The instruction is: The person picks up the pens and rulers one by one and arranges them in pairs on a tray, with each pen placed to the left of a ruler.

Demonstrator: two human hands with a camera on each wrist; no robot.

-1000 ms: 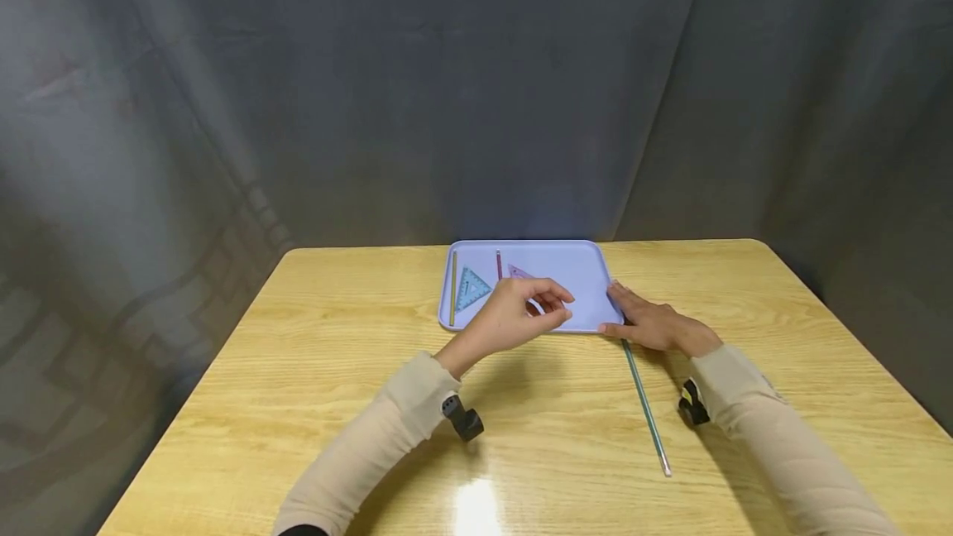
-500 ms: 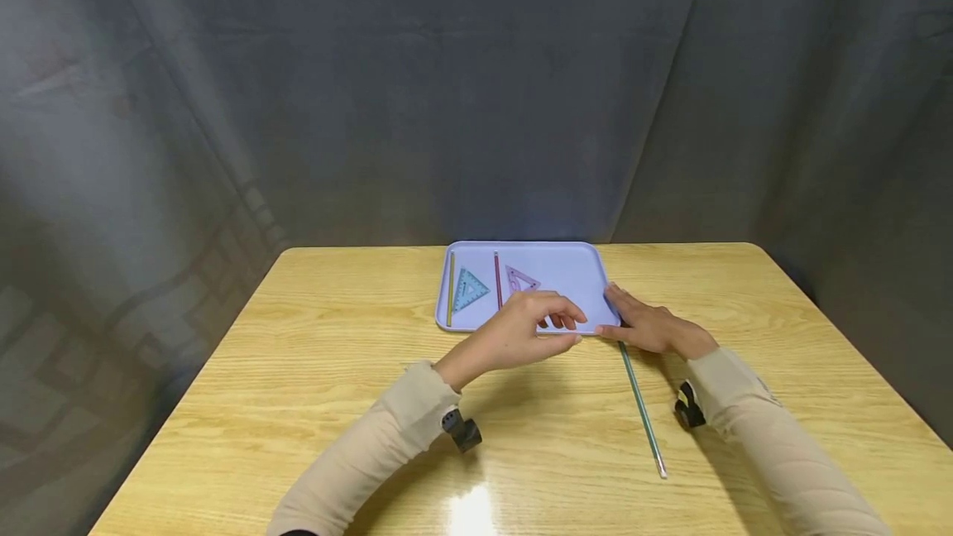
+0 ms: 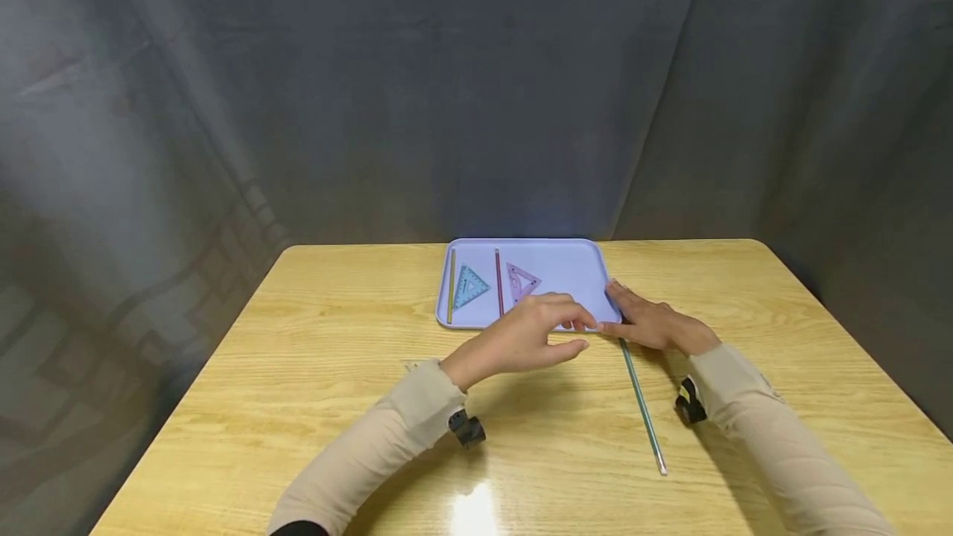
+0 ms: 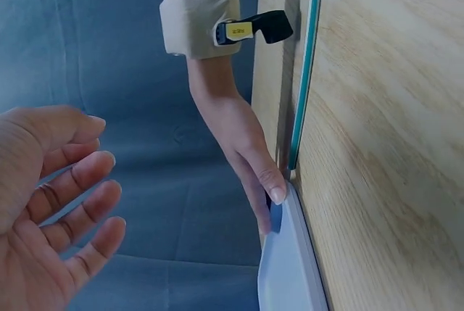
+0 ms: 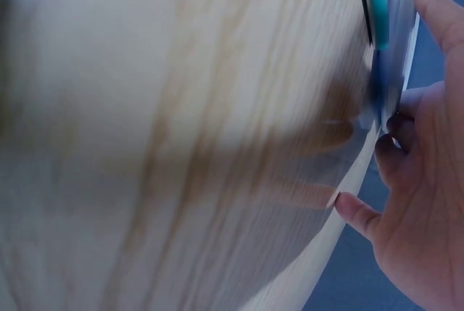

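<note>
The left hand (image 3: 521,337) is held above the table (image 3: 335,370) just short of the near rim of the lavender tray (image 3: 573,267), its fingers loosely spread and nothing gripped, as is plainly seen from the left wrist view. The right hand (image 3: 651,323) is laid flat against the tray's near right corner, fingers straight and touching the rim, with nothing pinched. A long teal rod (image 3: 640,404) lies on the table beside the right hand, its far end meeting the tray corner under those fingers and its near end pointed back past the right wrist. Beyond the left hand, inside the tray, a yellow stick (image 3: 451,296), a blue set square (image 3: 469,286), a red stick (image 3: 498,292) and a pink set square (image 3: 522,279) are laid side by side, apart from each other. If the rod is to be taken up, it would best be pinched near its far end and lifted level, so that the long tail is not dragged. The bare right part of the tray offers room. The table edge past the right hand is near, so wide swings of the rod should be avoided
</note>
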